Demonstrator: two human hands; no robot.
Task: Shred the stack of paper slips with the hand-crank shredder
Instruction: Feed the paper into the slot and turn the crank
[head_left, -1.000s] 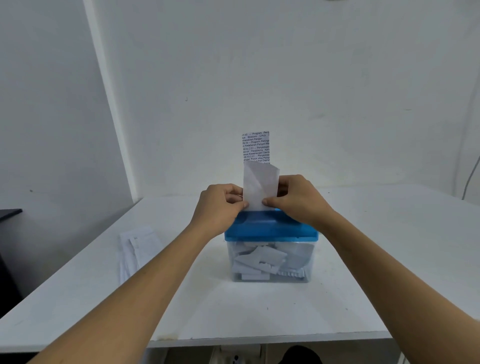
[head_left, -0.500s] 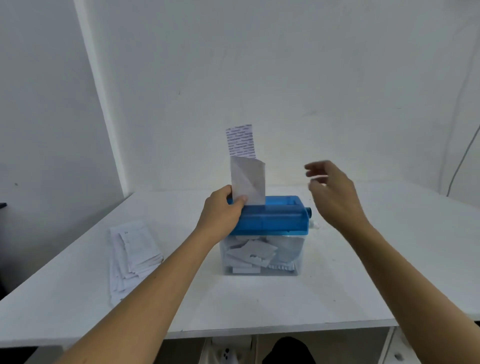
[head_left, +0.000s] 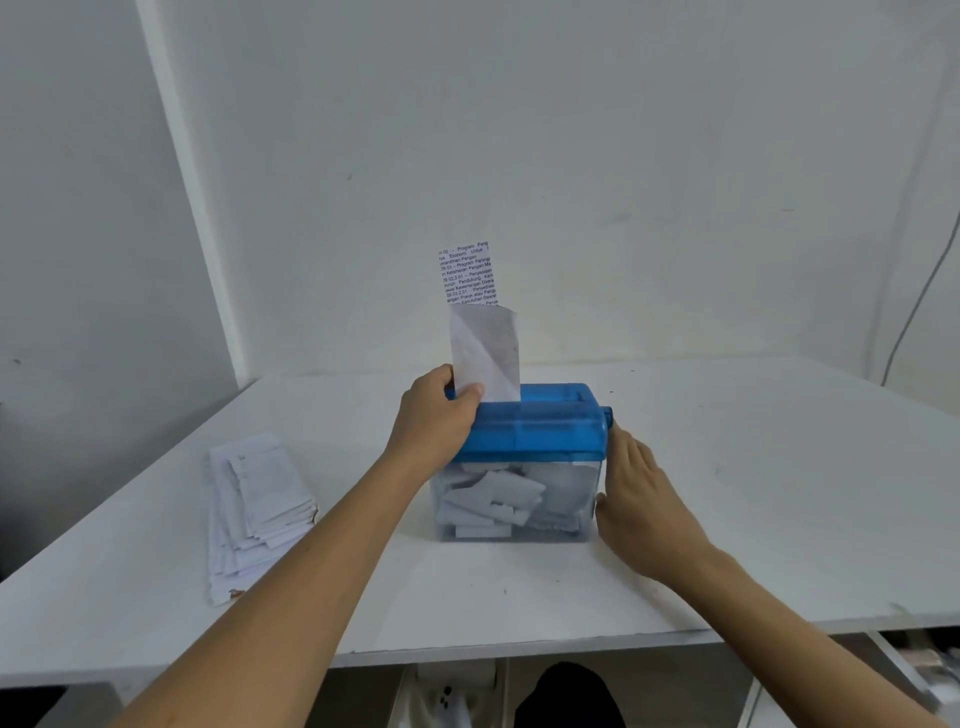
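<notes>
Our left hand (head_left: 441, 423) clamps shredder (head_left: 540, 434) at 9 o'clock, thumb pinning upright slip (head_left: 485, 358) | right hand (head_left: 641, 501), fingers straight, at 3 o'clock below crank (head_left: 608, 415) | we judge slip light, floppy: hold low | stack (head_left: 257, 506) lies at 9 o'clock

Your left hand (head_left: 439, 415) curls over the left end of the shredder (head_left: 535, 431), thumb in front, forearm reaching in from lower left. Your right hand (head_left: 641, 501) stands edge-on just beside its right side, fingers straight and together
</notes>
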